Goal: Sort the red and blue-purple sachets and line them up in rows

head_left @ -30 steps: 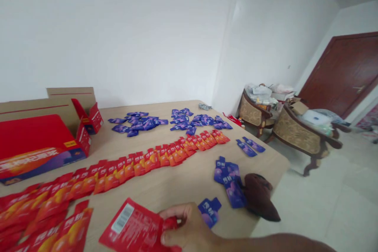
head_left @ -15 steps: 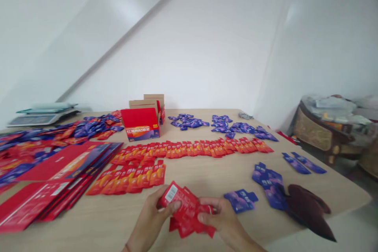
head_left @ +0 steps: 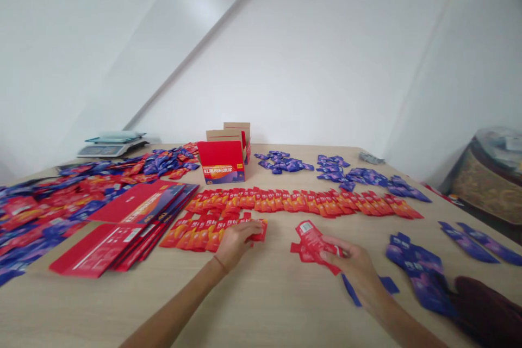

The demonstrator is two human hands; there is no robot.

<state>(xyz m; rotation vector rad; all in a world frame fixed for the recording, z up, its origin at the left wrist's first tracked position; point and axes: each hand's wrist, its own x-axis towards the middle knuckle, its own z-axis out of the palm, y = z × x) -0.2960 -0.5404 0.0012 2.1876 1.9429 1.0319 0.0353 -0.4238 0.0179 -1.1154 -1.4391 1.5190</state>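
Observation:
My left hand [head_left: 235,243] reaches to the right end of a short row of red-orange sachets [head_left: 191,235], fingers closed on a red sachet [head_left: 259,231] there. In my right hand [head_left: 351,262] is a small bunch of red sachets [head_left: 313,244], a barcode showing on the top one; the hand holds them above the table by their right side. A blue-purple sachet [head_left: 351,289] lies partly hidden under that hand. Behind both hands runs a long overlapping row of red-orange sachets [head_left: 302,202].
Flattened red cartons [head_left: 134,206] lie at left beside a mixed heap of sachets [head_left: 61,196]. Upright open boxes [head_left: 222,162] stand behind the rows, a scale [head_left: 112,147] at the back left. Purple sachets [head_left: 416,266] and a dark brown object [head_left: 485,304] lie at right.
My hands have moved apart. The left went forward and left to the short row with a red sachet; the right keeps the other red sachets. The view has swung left.

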